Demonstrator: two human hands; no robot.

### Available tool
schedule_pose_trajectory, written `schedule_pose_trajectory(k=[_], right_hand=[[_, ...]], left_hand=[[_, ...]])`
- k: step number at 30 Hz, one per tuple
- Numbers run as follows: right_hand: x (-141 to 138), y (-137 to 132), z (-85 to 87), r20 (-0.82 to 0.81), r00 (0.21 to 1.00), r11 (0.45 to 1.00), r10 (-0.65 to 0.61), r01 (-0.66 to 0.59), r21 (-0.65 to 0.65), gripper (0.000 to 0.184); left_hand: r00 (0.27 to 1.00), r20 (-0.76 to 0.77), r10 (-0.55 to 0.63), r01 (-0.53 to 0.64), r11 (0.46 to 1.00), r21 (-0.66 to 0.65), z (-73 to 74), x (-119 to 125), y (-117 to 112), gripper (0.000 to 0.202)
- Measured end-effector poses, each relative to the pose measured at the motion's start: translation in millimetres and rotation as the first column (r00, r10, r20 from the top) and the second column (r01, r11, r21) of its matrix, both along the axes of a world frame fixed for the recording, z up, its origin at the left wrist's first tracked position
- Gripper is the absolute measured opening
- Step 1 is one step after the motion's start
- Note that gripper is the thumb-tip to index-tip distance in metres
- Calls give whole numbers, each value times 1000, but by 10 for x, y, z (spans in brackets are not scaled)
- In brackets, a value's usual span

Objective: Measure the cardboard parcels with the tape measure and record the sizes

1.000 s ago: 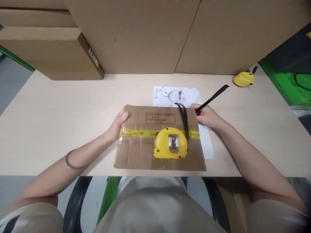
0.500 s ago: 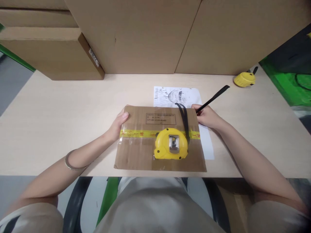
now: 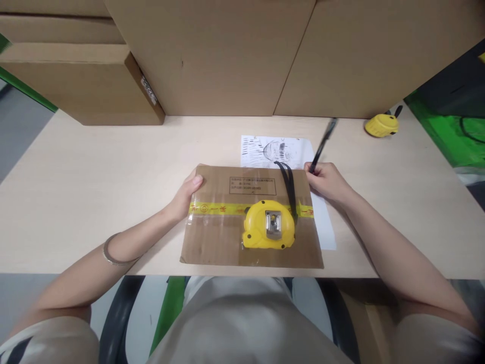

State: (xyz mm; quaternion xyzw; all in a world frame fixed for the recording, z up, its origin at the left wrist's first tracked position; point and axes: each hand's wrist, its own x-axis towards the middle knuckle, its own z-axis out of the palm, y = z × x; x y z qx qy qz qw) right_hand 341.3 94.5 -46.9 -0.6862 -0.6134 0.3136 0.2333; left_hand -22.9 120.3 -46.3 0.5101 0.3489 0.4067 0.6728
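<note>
Brown carton (image 3: 87,93) stands upper left; left of centre, the left hand (image 3: 185,196) clasps a taped cardboard box (image 3: 214,240) at mid-frame, thumb on its edge, other fingers hidden. On it lies a yellow tape measure (image 3: 255,225), above it in frame a sketched sheet (image 3: 252,151). Right of centre, the right hand (image 3: 329,182) pinches a blurred black pen (image 3: 324,144); another yellow tape measure (image 3: 380,126) sits upper right.

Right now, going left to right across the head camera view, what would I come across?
Labelled cardboard carton, left hand, yellow tape measure lying on the taped cardboard box, right hand gripping a black pen, second yellow tape measure.
</note>
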Motion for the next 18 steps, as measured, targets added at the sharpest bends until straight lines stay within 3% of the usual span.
schedule_pose_trajectory(k=[7,12,13,15,18], right_hand=[[-89,-48,134,308,949,995,-65,40,86,42],[-253,-281,538,263,949,924,-176,67,377,38],[-310,-345,637,240,963,901,-123,7,433,41],[-449,-457,801,267,958,837,103,-229,498,54],[-674,-540,910,410,795,670,447,-601,436,72]], left_hand=[[1000,-8,-1,1,999,-33,46,26,-6,48],[993,-55,102,-101,995,7,148,-6,-73,49],[989,-67,133,-131,991,34,175,-27,-93,52],[982,-97,165,-157,983,92,230,-75,-130,50],[970,-201,139,-109,982,154,306,-137,-173,24]])
